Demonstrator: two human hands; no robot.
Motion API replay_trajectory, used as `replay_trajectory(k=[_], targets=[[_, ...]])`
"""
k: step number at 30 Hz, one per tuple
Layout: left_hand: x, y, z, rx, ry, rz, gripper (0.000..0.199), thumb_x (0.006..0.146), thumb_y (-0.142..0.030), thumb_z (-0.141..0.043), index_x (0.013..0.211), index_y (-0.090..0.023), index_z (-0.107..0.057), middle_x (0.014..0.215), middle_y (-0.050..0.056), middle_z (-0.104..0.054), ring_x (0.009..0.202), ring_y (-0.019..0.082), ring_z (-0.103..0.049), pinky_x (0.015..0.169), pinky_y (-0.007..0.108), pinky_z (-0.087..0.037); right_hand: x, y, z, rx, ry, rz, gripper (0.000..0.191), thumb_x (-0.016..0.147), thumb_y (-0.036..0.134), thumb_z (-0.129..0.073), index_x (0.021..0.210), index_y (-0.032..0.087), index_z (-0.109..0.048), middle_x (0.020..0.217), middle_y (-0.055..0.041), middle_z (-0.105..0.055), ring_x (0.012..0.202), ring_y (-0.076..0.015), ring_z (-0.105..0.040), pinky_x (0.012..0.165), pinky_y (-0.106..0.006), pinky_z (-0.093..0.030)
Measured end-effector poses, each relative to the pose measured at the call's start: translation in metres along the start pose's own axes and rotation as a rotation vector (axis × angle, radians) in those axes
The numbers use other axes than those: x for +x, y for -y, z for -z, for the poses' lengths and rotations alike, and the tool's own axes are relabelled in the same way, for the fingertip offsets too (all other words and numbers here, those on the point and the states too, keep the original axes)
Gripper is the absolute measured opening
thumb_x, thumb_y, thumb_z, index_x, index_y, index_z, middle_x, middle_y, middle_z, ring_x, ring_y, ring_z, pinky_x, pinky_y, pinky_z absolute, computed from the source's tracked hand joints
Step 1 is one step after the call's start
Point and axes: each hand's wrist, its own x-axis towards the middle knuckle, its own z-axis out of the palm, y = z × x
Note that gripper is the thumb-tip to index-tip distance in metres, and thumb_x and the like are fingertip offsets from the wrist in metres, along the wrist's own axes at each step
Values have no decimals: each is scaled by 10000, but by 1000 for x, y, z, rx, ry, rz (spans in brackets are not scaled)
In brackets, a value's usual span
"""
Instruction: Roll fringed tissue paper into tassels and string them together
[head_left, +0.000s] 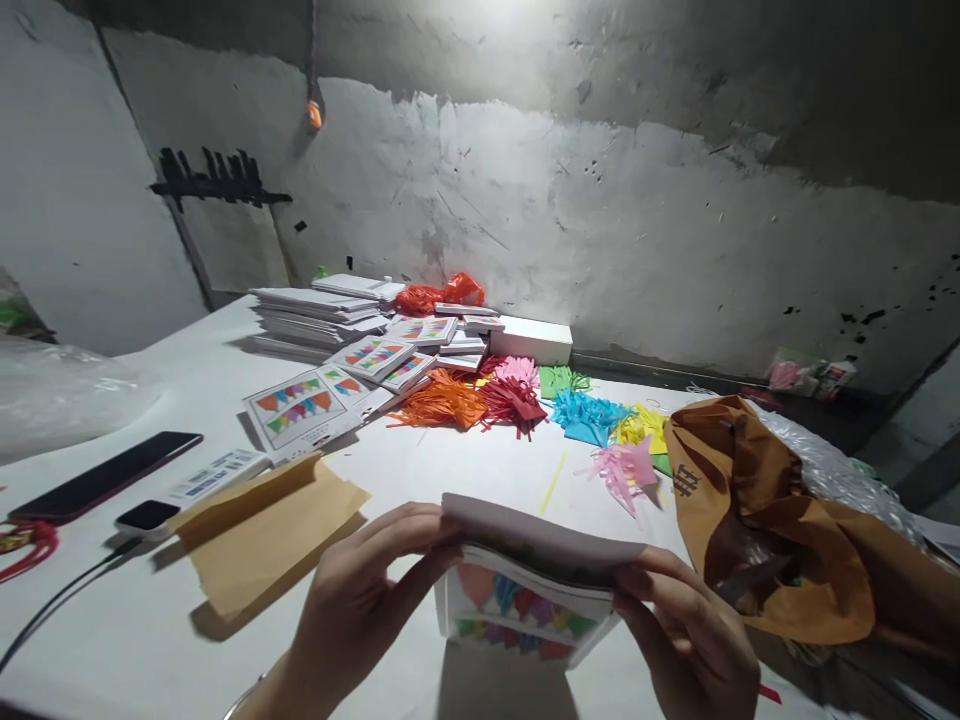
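Between my two hands, just above the white table (405, 660), is a printed card box (525, 610) with pictures of coloured tassel bunting. Its upper flap (540, 535) is bent over along the top edge. My left hand (367, 580) pinches the left end of that flap, thumb below and fingers above. At the right end, my right hand (682, 620) grips the flap in the same way. The inside of the box is hidden from me. Beyond it lie fringed paper tassels: orange (442, 400), dark red (512, 398), blue (589, 413), yellow (641, 428) and pink (624, 470).
Flat printed cards (296, 405) and a tall stack of white card (319, 320) stand at the back left. A brown paper piece (262, 540), a phone (109, 475) and a cabled device (146, 517) lie left. Brown cloth (750, 520) is bunched at right.
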Motion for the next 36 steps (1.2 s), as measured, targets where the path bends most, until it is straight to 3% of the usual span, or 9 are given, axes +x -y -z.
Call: replay_trajectory(k=[7,11,14,18,21,26,29,31,36], targets=[[2,3,-7,-39,-1,86,230,888,-64,-647,1037,-238,-665,930,4,-740,815,130,-719,705,166,-601,-3,0,-4,94,-98,-136,187,850,97,-692,988,222,-713,1002,-35,-764,873,-155,-755,789,-174,-607],[-6,2,-15,-141,-28,120,258,905,-47,-597,1064,-249,-622,986,9,-710,884,130,-698,771,183,-589,-4,-2,-13,231,-221,-350,197,811,157,-755,968,248,-676,915,-18,-751,813,-153,-750,706,-187,-617],[-8,0,-18,-169,-83,223,346,913,-74,-609,1195,-272,-583,905,-11,-673,767,105,-659,708,166,-571,-5,1,-20,275,-320,-554,349,775,255,-817,1082,273,-654,891,-9,-754,776,-142,-745,697,-183,-609],[0,1,-13,-253,79,239,269,959,-118,-560,1183,-253,-623,906,16,-637,762,115,-613,672,181,-538,-7,12,-24,301,-330,-775,410,791,410,-808,1153,269,-676,984,-39,-745,893,-161,-732,805,-204,-590],[10,5,-8,-282,155,179,232,949,-112,-573,1136,-234,-636,889,25,-624,736,119,-575,623,190,-489,-2,14,-22,401,-258,-755,315,814,414,-789,1076,261,-707,1017,-52,-730,899,-161,-713,809,-204,-576],[19,6,-14,-337,153,53,135,930,-74,-573,955,-199,-618,763,1,-551,648,113,-506,563,209,-417,20,3,-16,640,-12,-528,95,873,292,-719,847,246,-640,776,-12,-669,688,-129,-664,630,-192,-568],[16,4,-21,-415,90,24,176,941,-56,-541,1024,-208,-568,906,57,-603,774,149,-585,604,222,-465,28,0,-14,615,57,-459,40,914,277,-658,941,248,-661,828,-58,-734,707,-161,-712,624,-222,-594],[13,4,-24,-433,79,20,193,950,-48,-520,1038,-219,-540,966,79,-632,873,175,-618,650,237,-497,27,0,-12,552,95,-402,126,903,252,-664,1023,247,-700,858,-71,-757,735,-177,-734,640,-220,-600],[18,0,-21,-501,163,75,75,982,-158,-548,935,-212,-526,901,83,-697,786,173,-664,629,245,-524,17,10,-14,438,62,-577,58,840,281,-751,846,224,-754,730,-7,-725,588,-128,-660,542,-169,-543]])
